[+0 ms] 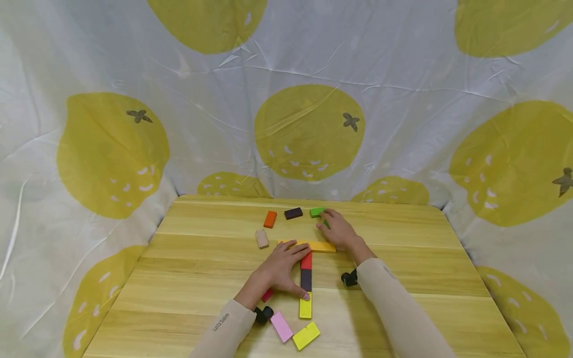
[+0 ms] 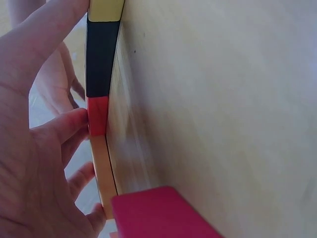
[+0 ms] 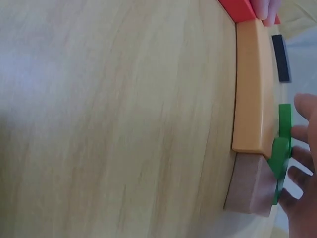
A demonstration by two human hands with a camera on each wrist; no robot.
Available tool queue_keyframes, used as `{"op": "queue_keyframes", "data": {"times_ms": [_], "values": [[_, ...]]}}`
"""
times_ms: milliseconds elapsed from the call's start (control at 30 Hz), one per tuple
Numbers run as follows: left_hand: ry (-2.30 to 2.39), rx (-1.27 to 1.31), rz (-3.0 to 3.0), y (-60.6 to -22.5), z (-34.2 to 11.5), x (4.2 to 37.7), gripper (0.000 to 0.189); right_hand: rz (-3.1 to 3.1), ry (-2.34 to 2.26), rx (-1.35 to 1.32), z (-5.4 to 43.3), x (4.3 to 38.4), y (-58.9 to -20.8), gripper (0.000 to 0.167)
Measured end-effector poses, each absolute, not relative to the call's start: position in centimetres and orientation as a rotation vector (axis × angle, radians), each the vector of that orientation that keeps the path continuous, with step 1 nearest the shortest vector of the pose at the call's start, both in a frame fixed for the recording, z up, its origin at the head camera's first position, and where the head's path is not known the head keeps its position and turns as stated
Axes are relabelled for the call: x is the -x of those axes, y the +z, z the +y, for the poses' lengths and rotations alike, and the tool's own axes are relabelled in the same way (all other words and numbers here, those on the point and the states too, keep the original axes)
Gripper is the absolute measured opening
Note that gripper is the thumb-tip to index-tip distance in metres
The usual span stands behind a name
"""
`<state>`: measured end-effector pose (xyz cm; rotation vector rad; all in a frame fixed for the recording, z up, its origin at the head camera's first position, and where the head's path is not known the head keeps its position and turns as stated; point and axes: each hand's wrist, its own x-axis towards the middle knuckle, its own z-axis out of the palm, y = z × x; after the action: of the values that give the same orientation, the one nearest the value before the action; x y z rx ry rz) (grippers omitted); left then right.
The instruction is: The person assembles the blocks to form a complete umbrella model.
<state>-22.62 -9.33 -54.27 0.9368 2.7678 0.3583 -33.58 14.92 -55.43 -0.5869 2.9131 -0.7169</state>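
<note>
My left hand (image 1: 282, 266) is spread over a T of flat blocks. Its thumb touches the yellow block (image 1: 305, 309) at the stem's foot, beyond the dark block (image 1: 306, 281). The index fingertip rests at the red block (image 2: 97, 116), and the other fingers reach along the orange crossbar (image 1: 322, 247). At the back, my right hand (image 1: 340, 231) has its fingers at the green blocks (image 1: 317, 212), partly covering them; in the right wrist view its thumb stands apart from them. A brownish block (image 3: 247, 183) sits by the crossbar's right end, hidden in the head view.
Behind the T lie an orange block (image 1: 270, 219), a dark block (image 1: 293, 213) and a beige block (image 1: 262, 239). Toward the front are a pink block (image 1: 281, 326) and a loose yellow block (image 1: 306, 336). A crimson block (image 1: 267, 295) shows beside my left wrist. A lemon-patterned curtain (image 1: 309, 69) borders the table.
</note>
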Motion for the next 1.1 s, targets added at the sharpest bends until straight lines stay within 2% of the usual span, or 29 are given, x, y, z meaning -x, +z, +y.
{"op": "queue_keyframes", "data": {"times_ms": [467, 833, 1100], "values": [[0.360, -0.938, 2.763, -54.34, -9.49, 22.67, 0.129, 2.903, -0.707, 0.609, 14.12, 33.02, -55.08, 0.057], [0.366, -0.930, 2.767, -54.54, -9.40, 22.63, 0.128, 2.961, -0.612, 0.752, 14.36, 32.78, -54.67, 0.051], [0.380, -0.944, 2.767, -54.75, -9.31, 22.59, 0.128, 2.947, -0.612, 0.726, 14.60, 32.57, -54.66, 0.052]]}}
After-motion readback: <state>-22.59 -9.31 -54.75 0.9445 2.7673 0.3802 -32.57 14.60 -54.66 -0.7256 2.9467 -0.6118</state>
